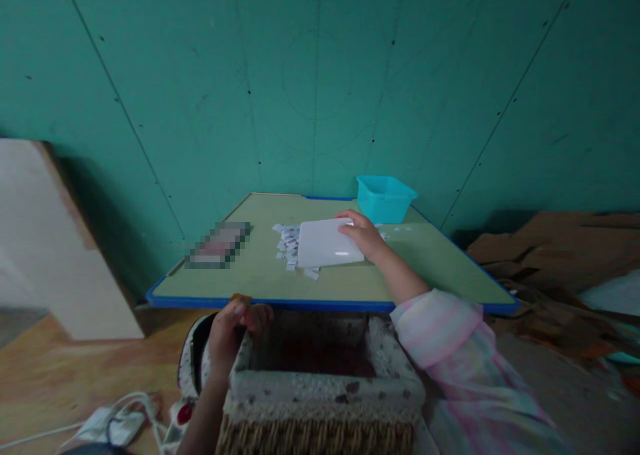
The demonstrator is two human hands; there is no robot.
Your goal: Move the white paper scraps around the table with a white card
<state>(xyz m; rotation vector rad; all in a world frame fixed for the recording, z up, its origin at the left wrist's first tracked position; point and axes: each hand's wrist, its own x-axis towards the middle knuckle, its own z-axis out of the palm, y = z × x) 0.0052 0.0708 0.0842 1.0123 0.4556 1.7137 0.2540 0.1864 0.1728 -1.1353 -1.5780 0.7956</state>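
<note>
My right hand (364, 236) grips a flat, glossy white panel (327, 243) by its right side, thumb on top. It is held tilted over a scatter of small white paper pieces (289, 241) on the table, hiding some of them. My left hand (239, 325) is closed at the left rim of a cloth-lined wicker basket (323, 383), just below the table's front edge. A small orange-brown thing (241, 297) shows at its fingertips; what it is cannot be made out. The basket's inside is dark.
The pale green table (260, 285) has a blue edge and stands against a green wall. A turquoise bin (385, 200) sits at its back right, a pixelated flat object (218, 245) at left. Cardboard (550, 248) lies right; a power strip (110, 427) with cables lies lower left.
</note>
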